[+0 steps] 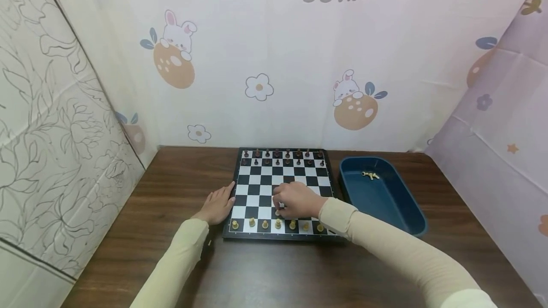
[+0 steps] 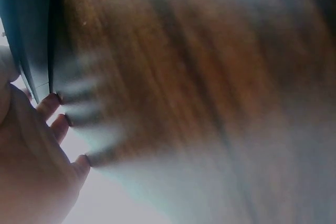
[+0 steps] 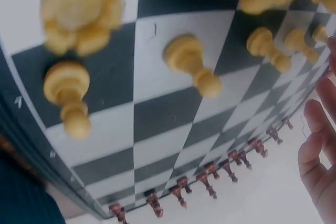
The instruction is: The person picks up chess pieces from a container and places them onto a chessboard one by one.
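A black-and-white chessboard point(image 1: 265, 184) lies on the table, cream pieces along its near edge and dark red pieces in two rows at the far edge. My right hand point(image 1: 297, 199) reaches over the board's near half with curled fingers, its fingertips pinching a cream pawn point(image 1: 277, 213) in the row ahead of the back pieces. In the right wrist view, cream pawns point(image 3: 194, 66) stand in a row, and my fingers point(image 3: 317, 124) show at the right border. My left hand point(image 1: 217, 205) rests flat against the board's left edge, fingers extended; its fingertips point(image 2: 50, 103) touch the board's side.
A blue tray point(image 1: 387, 203) stands right of the board, with several cream pieces point(image 1: 370, 175) lying at its far end. The wooden table point(image 1: 180, 175) meets a patterned cloth wall point(image 1: 265, 122) behind the board. More cloth hangs at both sides.
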The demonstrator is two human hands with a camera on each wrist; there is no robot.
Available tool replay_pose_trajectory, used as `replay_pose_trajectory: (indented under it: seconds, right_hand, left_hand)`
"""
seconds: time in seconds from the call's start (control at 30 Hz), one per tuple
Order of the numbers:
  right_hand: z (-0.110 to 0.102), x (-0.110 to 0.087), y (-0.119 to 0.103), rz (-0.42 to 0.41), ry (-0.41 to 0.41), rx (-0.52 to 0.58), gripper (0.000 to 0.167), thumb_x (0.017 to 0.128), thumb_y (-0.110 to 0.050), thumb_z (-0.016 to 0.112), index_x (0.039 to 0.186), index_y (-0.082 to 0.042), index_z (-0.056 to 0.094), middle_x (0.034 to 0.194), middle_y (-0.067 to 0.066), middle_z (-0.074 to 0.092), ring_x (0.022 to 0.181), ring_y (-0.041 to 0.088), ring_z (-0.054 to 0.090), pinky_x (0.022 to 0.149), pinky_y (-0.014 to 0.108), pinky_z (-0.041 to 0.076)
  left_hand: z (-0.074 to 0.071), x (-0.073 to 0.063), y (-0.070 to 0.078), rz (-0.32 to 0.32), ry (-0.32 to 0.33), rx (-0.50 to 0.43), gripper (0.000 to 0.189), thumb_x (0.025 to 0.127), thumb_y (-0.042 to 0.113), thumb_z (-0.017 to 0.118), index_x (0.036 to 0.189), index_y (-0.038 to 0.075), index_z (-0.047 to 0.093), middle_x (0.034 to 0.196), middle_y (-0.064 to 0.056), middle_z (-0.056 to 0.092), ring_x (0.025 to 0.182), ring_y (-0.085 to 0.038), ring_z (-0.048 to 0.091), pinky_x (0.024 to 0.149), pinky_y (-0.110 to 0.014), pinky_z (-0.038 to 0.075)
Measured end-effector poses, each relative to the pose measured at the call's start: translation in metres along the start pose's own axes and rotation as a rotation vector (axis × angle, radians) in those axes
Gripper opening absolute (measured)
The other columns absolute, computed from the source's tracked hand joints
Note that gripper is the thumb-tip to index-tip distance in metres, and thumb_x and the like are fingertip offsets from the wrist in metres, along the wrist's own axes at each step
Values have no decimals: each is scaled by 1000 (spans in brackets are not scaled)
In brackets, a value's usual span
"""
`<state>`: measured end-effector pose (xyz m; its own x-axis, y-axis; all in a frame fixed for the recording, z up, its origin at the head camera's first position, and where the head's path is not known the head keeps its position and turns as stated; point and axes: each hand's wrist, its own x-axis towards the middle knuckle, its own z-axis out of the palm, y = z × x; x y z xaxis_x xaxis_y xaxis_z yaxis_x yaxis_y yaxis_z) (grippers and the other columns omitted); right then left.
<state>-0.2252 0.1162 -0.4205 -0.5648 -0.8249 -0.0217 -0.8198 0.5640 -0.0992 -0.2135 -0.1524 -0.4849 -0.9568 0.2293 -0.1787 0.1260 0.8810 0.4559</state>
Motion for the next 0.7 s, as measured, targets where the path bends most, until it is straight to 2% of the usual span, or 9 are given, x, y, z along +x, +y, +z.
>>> replay_pose_trajectory:
  seconds: [0.17, 0.27, 0.5, 0.7]
  right_hand:
    - [-14, -12, 10, 40, 12, -47, 14, 78, -28, 75, 91, -22, 74, 85, -10, 61, 71, 5, 51, 60, 20, 46]
    - [-26, -23, 19, 91, 8, -77, 16, 77, -28, 77, 91, -21, 74, 83, -10, 60, 70, 5, 51, 60, 21, 46]
    - [-46, -59, 49, 235, 4, -158, 14, 76, -25, 78, 87, -19, 74, 81, -5, 60, 63, 9, 49, 55, 22, 44]
    - [-51, -90, 81, 324, 28, -182, 7, 76, -19, 78, 78, -19, 71, 76, -5, 56, 62, 11, 46, 54, 24, 44]
  left_hand:
    - [-1, 1, 0, 5, -7, 0, 57, 103, 28, 36, 152, 6, 18, 151, -23, 27, 139, -40, 23, 112, -57, 9]
    - [-3, 1, 0, 4, -4, -6, 57, 103, 28, 36, 152, 5, 18, 151, -24, 27, 138, -41, 23, 112, -57, 9]
    - [-4, 0, 0, 1, -12, 1, 57, 103, 28, 36, 152, 5, 17, 151, -25, 26, 138, -42, 23, 112, -57, 9]
    - [-4, 1, 1, -8, -23, 8, 58, 103, 29, 34, 153, 6, 16, 152, -23, 25, 139, -41, 21, 112, -57, 7]
